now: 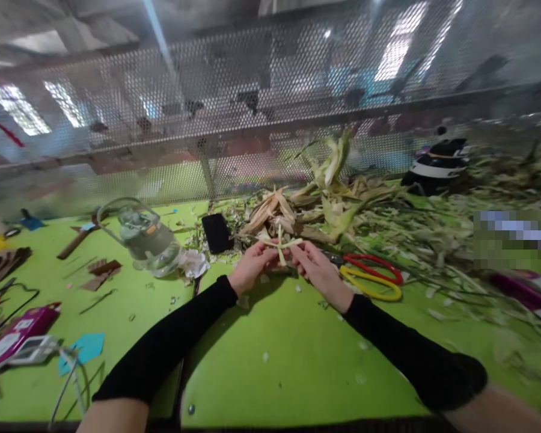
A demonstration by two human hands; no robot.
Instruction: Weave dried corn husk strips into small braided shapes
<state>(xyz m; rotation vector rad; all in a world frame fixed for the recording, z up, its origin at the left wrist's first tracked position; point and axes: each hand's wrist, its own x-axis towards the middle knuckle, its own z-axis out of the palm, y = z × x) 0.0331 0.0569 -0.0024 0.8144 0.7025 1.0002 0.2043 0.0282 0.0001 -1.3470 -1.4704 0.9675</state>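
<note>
Between my two hands is a small cross of pale husk strips [280,245], held just above the green tabletop. My left hand [253,264] pinches its left arm, and my right hand [313,267] pinches the right one. Both sets of fingers are closed. Dry brown corn husks [270,213] lie right behind the cross, with a greener husk bunch [333,165] rising beyond them. Scissors with one red and one yellow handle loop [372,276] rest beside my right hand, their blades partly hidden behind it.
A black phone [217,233] and a clear handled jug [151,237] stand left of the husks. Husk scraps [437,240] cover the right side. A perforated metal screen [234,120] closes the back. A purple device [24,331] with cables lies at the left.
</note>
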